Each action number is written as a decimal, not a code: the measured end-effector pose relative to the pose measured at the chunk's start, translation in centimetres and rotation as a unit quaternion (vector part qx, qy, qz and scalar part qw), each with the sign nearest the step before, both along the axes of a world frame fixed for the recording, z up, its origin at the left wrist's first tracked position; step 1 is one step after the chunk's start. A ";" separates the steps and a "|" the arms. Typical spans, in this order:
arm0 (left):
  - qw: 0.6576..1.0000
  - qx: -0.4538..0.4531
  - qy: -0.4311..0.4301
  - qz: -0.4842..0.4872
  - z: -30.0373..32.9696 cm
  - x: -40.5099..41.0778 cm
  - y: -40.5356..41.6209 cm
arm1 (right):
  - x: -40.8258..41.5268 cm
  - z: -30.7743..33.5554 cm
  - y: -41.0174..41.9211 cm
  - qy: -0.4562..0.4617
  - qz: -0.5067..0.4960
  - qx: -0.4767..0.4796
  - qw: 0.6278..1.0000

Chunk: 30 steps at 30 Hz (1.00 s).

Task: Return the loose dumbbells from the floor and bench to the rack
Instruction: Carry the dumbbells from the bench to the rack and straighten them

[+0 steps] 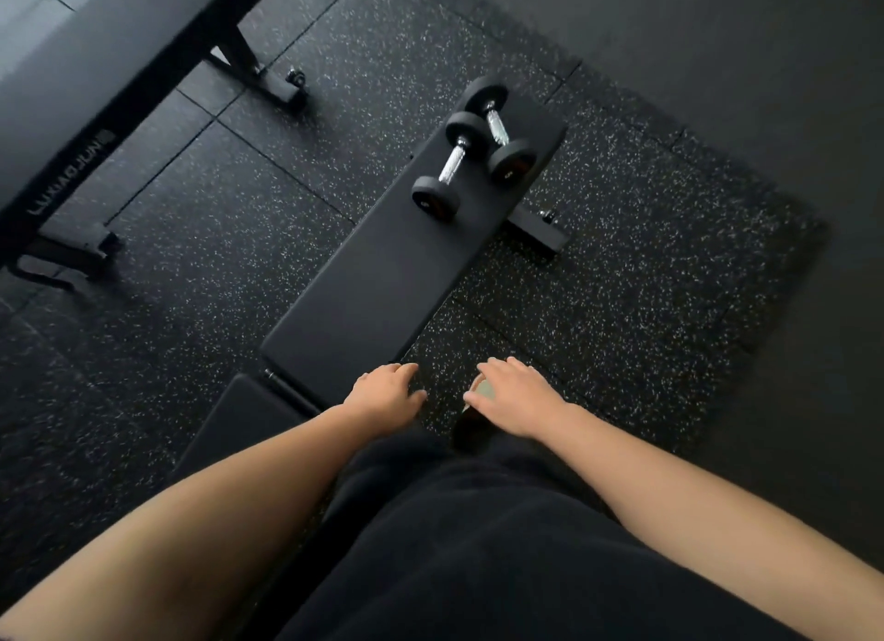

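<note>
The person stood at the near end of the surface [382,277], a black padded workout bench, with both bare arms stretched forward and down. The left hand [382,396] hung over the near right corner of the pad, its grip loose and empty, fingers spread and curled slightly, touching nothing that could be made out. The right hand [514,394] hovered just beside it over the speckled floor [598,305], its grip likewise open and holding nothing. Beneath its thumb side showed a pale shoe tip [483,391].

Well beyond both grips, at the far end of the surface, lay the two dumbbells. The nearer dumbbell [452,166] lay along the pad's left side, its chrome handle pointing away from the hands. The farther dumbbell [497,128] sat just right of it and a little beyond, angled so the pair nearly met at their far heads. Far off to the left of the grips stood a second bench [95,90].
</note>
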<state>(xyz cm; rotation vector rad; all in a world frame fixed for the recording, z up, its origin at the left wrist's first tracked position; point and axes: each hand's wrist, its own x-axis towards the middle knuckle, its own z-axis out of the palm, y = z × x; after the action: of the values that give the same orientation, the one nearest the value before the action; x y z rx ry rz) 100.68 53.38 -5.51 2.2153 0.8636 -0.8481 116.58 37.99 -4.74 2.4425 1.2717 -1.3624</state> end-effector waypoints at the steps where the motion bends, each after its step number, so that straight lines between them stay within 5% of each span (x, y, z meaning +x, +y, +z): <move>1: 1.000 0.001 0.000 0.004 0.0 1.2 0.5 | 1.4 0.2 0.6 -0.003 0.005 0.004 1.000; 30: 0.999 -0.009 -0.047 0.021 -6.1 29.3 21.8 | 26.6 -5.1 22.8 0.006 -0.062 -0.018 0.998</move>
<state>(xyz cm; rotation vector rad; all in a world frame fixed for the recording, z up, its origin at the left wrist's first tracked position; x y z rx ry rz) 129.93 75.23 -11.63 2.1942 0.8514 -0.7235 143.15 60.76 -9.79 2.5297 1.1041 -1.4165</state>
